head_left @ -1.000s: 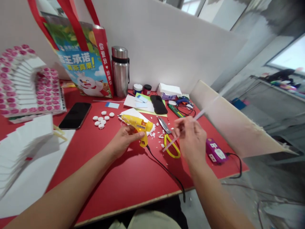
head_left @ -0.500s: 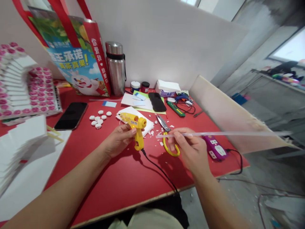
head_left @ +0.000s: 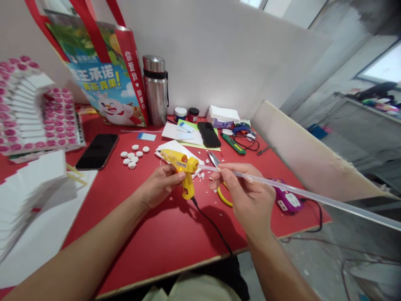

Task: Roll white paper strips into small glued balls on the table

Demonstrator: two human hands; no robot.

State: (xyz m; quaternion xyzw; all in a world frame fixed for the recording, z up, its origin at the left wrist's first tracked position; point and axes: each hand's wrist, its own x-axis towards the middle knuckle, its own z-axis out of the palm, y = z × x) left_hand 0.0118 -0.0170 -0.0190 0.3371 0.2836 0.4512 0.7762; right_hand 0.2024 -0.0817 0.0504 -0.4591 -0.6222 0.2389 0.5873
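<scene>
Yellow plastic marks the centre of things: a small glue gun point(head_left: 183, 165) with its black cord point(head_left: 213, 223) trailing toward the near edge of the red table point(head_left: 163, 238). The left hand point(head_left: 158, 188) is closed around the gun's grip, nozzle pointing away to the left. The right hand point(head_left: 247, 196) pinches a long clear glue stick point(head_left: 300, 193) between thumb and fingers, its near tip touching, or just about touching, the back of the gun; the rest of the stick runs out to the right, well past the table edge.

Judging by this, the stick is lined up with the rear opening but hardly any of it is inside, so nearly all of the feeding in is left to do.

Just right of the gun lie yellow-handled scissors point(head_left: 219, 184) among white scraps, partly behind the right hand. Farther right of the gun sits a purple power strip point(head_left: 286, 200). Left of the gun are small white discs point(head_left: 133, 155) and, beyond them, a black phone point(head_left: 97, 151). Behind the gun stand a steel flask point(head_left: 156, 90) and a printed shopping bag point(head_left: 103, 79).
</scene>
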